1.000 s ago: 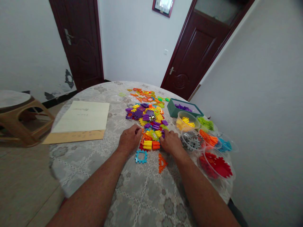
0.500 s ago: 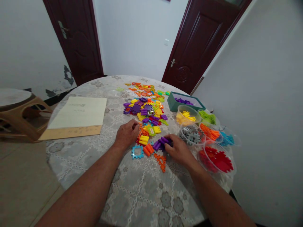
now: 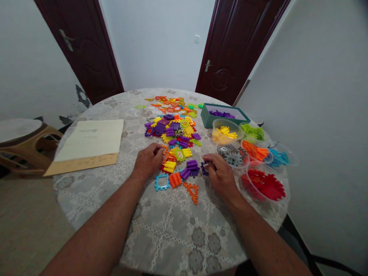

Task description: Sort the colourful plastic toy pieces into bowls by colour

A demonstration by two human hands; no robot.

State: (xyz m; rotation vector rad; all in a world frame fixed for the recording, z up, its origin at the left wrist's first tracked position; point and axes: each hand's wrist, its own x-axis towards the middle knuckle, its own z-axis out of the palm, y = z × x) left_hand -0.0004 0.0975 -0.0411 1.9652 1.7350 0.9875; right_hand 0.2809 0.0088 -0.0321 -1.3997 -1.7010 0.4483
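My right hand (image 3: 220, 172) is closed on a purple square toothed frame (image 3: 204, 168), held at the fingertips just over the cloth. Left of it lie purple ribbed connectors (image 3: 189, 168) and an orange toothed triangle (image 3: 192, 191). My left hand (image 3: 148, 159) rests with curled fingers against the edge of a small heap, beside an orange toothed piece (image 3: 166, 150); what its fingertips hold, if anything, is hidden. Near it sit yellow connectors (image 3: 170, 166), a lime-green toothed piece (image 3: 178, 154), a light-blue square frame (image 3: 162, 182) and an orange connector (image 3: 175, 179).
Mixed toy pieces (image 3: 172, 130) lie heaped farther back. On the right stand clear tubs of yellow (image 3: 227, 132), grey (image 3: 232, 155), orange (image 3: 255, 150), blue (image 3: 278, 156), green (image 3: 253, 131) and red pieces (image 3: 264, 184), plus a green box (image 3: 208, 120). Left lies a paper sheet (image 3: 92, 138).
My right hand has moved away from the purple connectors to the right, with a purple square frame now in its fingers. My left hand stays by the orange pieces. The view has shifted slightly.
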